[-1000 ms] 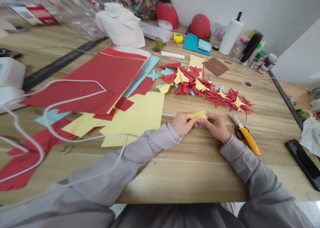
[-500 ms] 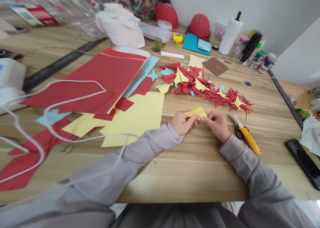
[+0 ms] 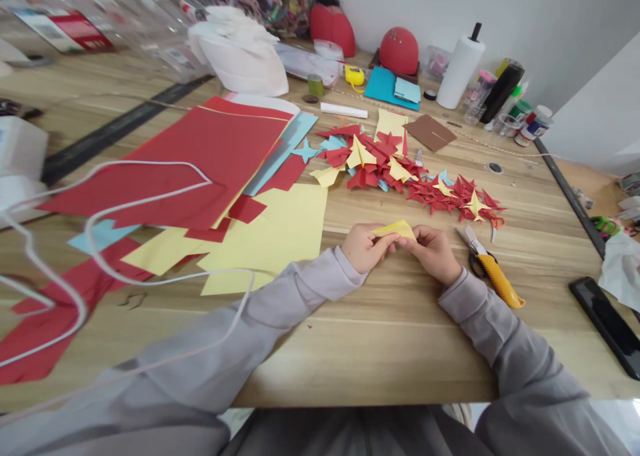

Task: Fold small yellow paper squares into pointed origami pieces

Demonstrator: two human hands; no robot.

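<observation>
A small folded piece of yellow paper [image 3: 400, 229] is held between my two hands above the table. My left hand [image 3: 367, 248] pinches it from the left, thumb on top. My right hand [image 3: 434, 251] grips its right end between thumb and fingers, close to the left thumb. Just beyond lies a heap of cut and folded red paper stars [image 3: 385, 159], mixed with some yellow and blue ones. Right of my right hand are scissors [image 3: 477, 243] and a yellow-handled cutter [image 3: 503, 283], overlapping each other.
Large red sheets [image 3: 200, 156] and yellow sheets [image 3: 295, 229] are stacked at the left, with a white cable [image 3: 145, 209] looping over them. A black phone [image 3: 605, 323] lies at the right edge. Bottles [image 3: 535, 126], a tape measure [image 3: 355, 76] and a brown sheet [image 3: 431, 132] are farther back.
The right-hand fingers have shifted slightly on the yellow paper, whose upper edge has tilted a little. Both hands stay in nearly the same place.
</observation>
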